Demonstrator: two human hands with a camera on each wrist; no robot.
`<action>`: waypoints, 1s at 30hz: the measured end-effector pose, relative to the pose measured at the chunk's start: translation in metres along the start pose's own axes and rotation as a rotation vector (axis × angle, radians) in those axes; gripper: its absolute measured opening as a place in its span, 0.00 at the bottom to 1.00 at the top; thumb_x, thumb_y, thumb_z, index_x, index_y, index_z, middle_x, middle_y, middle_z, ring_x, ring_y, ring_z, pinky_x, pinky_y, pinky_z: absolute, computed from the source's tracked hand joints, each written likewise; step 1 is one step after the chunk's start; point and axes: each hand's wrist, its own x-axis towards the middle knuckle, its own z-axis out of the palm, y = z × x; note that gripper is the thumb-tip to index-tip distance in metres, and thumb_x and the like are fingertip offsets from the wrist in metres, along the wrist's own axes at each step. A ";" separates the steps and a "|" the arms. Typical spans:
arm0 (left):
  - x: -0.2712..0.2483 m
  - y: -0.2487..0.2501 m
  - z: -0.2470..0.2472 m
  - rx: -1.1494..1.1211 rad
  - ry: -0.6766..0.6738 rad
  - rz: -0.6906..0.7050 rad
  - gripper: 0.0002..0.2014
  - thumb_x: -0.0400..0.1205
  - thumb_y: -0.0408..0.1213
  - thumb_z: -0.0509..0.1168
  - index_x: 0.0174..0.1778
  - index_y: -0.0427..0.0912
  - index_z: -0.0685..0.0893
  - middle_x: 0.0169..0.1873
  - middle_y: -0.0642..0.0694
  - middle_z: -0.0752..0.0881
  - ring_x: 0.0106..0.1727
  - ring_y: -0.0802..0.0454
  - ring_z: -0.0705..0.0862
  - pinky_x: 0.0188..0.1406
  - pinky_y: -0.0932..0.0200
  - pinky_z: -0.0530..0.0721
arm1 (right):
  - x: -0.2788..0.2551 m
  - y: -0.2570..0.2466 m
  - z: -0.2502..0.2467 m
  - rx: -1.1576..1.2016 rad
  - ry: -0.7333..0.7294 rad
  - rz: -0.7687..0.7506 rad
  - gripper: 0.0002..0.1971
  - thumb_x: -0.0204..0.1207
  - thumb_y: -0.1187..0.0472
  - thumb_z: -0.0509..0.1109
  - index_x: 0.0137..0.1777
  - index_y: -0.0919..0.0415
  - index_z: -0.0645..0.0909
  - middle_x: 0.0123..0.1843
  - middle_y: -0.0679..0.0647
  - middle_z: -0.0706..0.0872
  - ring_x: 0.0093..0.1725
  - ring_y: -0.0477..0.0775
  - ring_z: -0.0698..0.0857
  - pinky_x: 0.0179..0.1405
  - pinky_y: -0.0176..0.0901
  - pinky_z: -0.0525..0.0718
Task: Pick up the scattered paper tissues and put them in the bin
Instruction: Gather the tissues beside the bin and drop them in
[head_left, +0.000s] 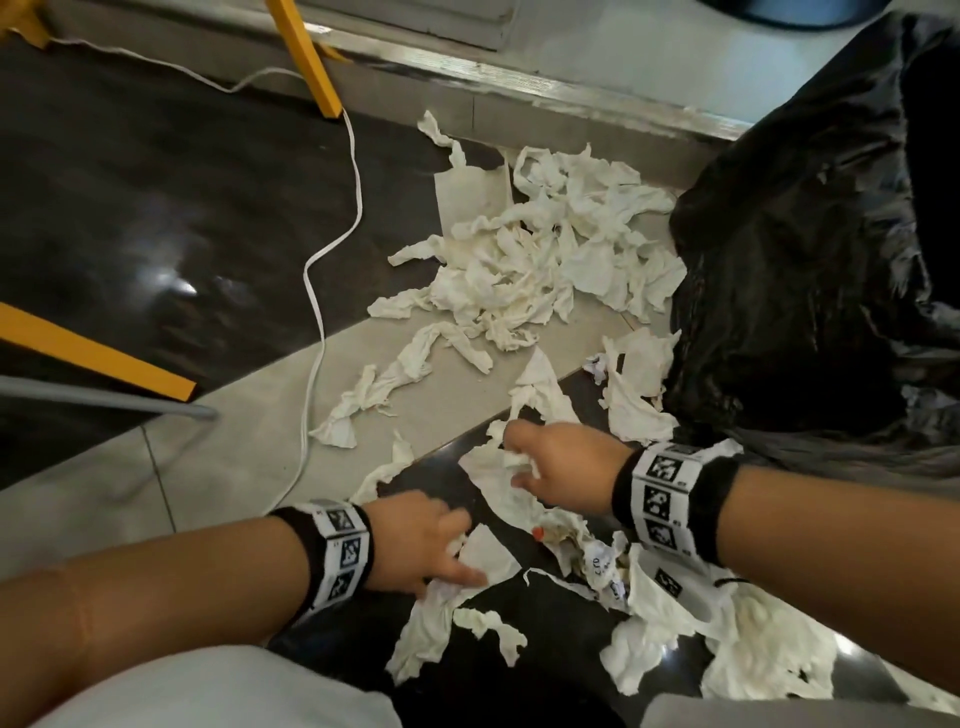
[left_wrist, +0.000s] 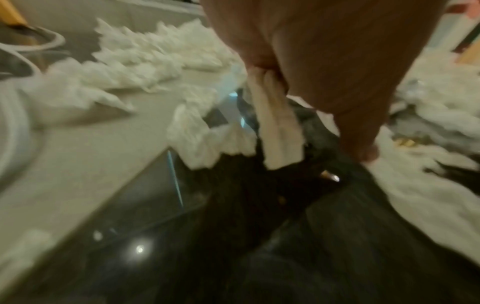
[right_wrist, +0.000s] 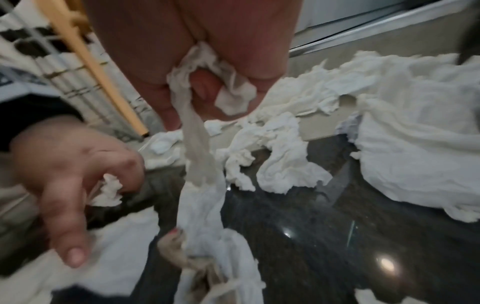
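Crumpled white paper tissues (head_left: 535, 249) lie scattered over the floor, the biggest heap beside the black bin bag (head_left: 805, 260) at the right. More tissues (head_left: 737, 644) lie near my knees. My right hand (head_left: 519, 462) grips a tissue strip (right_wrist: 200, 164) that hangs from its curled fingers down to the dark tile. My left hand (head_left: 457, 556) is low over the floor and pinches a tissue piece (left_wrist: 280, 127); its index finger (right_wrist: 72, 242) points out. The bag's opening is out of view.
A white cable (head_left: 311, 291) snakes across the floor on the left. Yellow furniture legs (head_left: 306, 57) and a grey metal bar (head_left: 104, 400) stand left of the tissues. A metal threshold (head_left: 571, 93) runs along the back. A small red bit (head_left: 538, 531) lies among soiled paper.
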 end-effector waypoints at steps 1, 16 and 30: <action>0.003 0.003 0.006 0.020 -0.040 0.017 0.30 0.80 0.46 0.64 0.76 0.62 0.59 0.63 0.34 0.71 0.54 0.35 0.78 0.51 0.42 0.77 | 0.001 -0.003 0.006 -0.045 -0.029 -0.023 0.15 0.80 0.54 0.63 0.64 0.55 0.67 0.49 0.60 0.86 0.48 0.62 0.84 0.41 0.44 0.74; -0.018 -0.032 -0.010 -0.486 0.426 -0.401 0.24 0.81 0.35 0.50 0.73 0.57 0.69 0.59 0.47 0.80 0.54 0.45 0.82 0.52 0.55 0.80 | -0.001 0.023 0.040 -0.484 -0.330 -0.092 0.15 0.81 0.61 0.57 0.67 0.60 0.70 0.60 0.62 0.76 0.56 0.64 0.80 0.48 0.55 0.80; -0.042 -0.042 0.027 -0.470 0.081 -0.472 0.17 0.83 0.43 0.53 0.69 0.52 0.67 0.66 0.44 0.72 0.58 0.47 0.79 0.59 0.56 0.76 | 0.004 -0.021 0.020 -0.273 -0.118 -0.375 0.16 0.79 0.55 0.63 0.65 0.57 0.72 0.53 0.58 0.82 0.50 0.59 0.82 0.46 0.50 0.79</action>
